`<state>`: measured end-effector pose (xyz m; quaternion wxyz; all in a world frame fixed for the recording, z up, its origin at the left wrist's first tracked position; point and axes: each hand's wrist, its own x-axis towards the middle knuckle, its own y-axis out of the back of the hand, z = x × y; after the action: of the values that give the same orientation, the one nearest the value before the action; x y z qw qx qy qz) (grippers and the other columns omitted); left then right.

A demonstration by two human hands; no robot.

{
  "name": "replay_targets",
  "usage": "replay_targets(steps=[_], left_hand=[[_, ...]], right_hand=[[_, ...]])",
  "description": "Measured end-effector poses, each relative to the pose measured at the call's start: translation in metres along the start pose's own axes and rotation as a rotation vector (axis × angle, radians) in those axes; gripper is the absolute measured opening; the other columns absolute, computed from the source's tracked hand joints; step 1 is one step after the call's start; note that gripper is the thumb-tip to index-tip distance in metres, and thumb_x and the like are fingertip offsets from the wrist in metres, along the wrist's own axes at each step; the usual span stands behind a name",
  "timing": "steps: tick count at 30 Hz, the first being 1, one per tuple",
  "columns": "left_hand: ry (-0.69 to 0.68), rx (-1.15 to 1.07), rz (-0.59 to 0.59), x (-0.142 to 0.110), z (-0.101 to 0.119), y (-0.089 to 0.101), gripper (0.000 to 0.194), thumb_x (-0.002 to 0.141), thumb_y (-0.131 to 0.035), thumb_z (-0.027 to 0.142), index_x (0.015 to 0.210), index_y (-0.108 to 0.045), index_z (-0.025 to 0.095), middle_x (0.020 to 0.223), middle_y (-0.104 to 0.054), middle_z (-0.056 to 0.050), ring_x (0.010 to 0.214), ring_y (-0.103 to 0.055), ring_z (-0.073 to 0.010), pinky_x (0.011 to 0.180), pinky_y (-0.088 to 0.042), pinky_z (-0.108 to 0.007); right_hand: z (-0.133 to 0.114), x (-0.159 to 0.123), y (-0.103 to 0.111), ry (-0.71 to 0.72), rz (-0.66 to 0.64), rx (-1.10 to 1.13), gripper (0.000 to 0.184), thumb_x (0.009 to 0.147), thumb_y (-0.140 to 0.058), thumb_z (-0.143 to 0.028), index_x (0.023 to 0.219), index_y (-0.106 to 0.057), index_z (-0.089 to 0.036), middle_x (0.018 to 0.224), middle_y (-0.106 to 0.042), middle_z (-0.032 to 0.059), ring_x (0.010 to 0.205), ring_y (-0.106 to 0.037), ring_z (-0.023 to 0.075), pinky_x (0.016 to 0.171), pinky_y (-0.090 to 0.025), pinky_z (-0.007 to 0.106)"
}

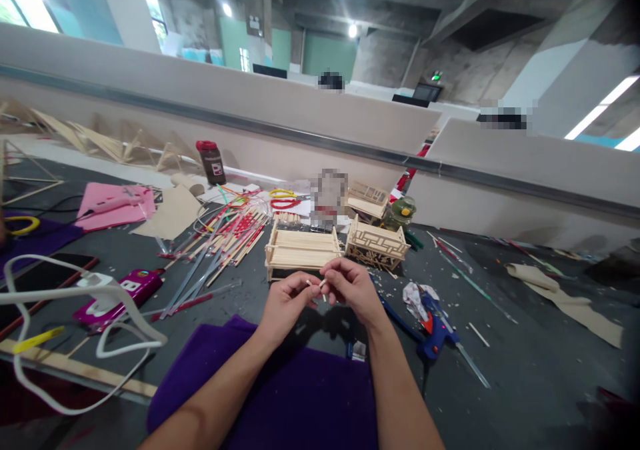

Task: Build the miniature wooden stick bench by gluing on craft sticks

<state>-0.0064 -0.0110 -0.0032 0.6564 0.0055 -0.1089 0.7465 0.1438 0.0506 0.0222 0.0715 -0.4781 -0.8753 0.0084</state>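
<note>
In front of me my left hand (290, 303) is closed, thumb and fingertips pinching a small piece of wooden stick (309, 283). My right hand (353, 289) pinches another short wooden stick (323, 281), close to the left fingertips. Whether the two pieces touch I cannot tell. Just beyond the hands stands a small model of pale wooden sticks (303, 253) with a slatted top. To its right sits a second stick model (377, 238) with lattice sides. Below the wrists lies a purple cloth (310, 397).
A blue glue gun (436, 330) lies right of my right hand, its glue stick poking out. Loose sticks and glue sticks (235, 233) are heaped at left. Nearby are a pink power strip (123, 297) with a white cable (135, 333), scissors (287, 200) and a dark bottle (211, 163).
</note>
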Motion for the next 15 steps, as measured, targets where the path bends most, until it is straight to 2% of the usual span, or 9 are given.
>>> replay_targets(steps=[4,8,12,15], left_hand=[[0.044,-0.077,-0.046,-0.0012,0.0029,0.0013,0.023,0.078,-0.074,0.037,0.085,-0.075,0.015,0.082,-0.073,-0.006,0.077,-0.066,-0.0181,0.064,-0.054,-0.025],[0.069,-0.136,-0.066,-0.0019,0.0056,0.002,0.021,0.075,-0.078,0.035,0.08,-0.075,0.014,0.08,-0.071,-0.005,0.073,-0.064,-0.0161,0.063,-0.055,-0.025],[0.065,-0.164,-0.085,-0.0012,0.0051,0.0019,0.022,0.073,-0.079,0.034,0.08,-0.076,0.014,0.085,-0.071,-0.006,0.075,-0.064,-0.0173,0.061,-0.056,-0.026],[0.041,-0.152,-0.072,-0.0006,0.0048,0.0019,0.022,0.075,-0.078,0.035,0.08,-0.076,0.014,0.093,-0.071,-0.008,0.079,-0.065,-0.0183,0.061,-0.056,-0.025]], right_hand=[[0.0026,-0.0008,0.0039,0.024,-0.024,-0.074,0.029,0.083,-0.069,-0.045,0.094,-0.073,-0.018,0.057,-0.063,-0.0028,0.04,-0.047,0.0063,0.038,-0.033,0.016],[0.0046,-0.0006,0.0071,-0.014,-0.115,-0.146,0.033,0.081,-0.07,-0.046,0.097,-0.075,-0.017,0.057,-0.06,-0.0029,0.043,-0.048,0.0074,0.035,-0.032,0.016],[0.0049,0.0005,0.0045,0.023,-0.06,-0.145,0.032,0.079,-0.072,-0.047,0.087,-0.072,-0.016,0.059,-0.062,-0.0022,0.041,-0.046,0.0061,0.035,-0.031,0.016],[0.0041,-0.0003,0.0017,0.092,0.041,-0.121,0.033,0.084,-0.067,-0.049,0.079,-0.066,-0.016,0.05,-0.055,-0.0051,0.037,-0.041,0.0048,0.035,-0.03,0.015]])
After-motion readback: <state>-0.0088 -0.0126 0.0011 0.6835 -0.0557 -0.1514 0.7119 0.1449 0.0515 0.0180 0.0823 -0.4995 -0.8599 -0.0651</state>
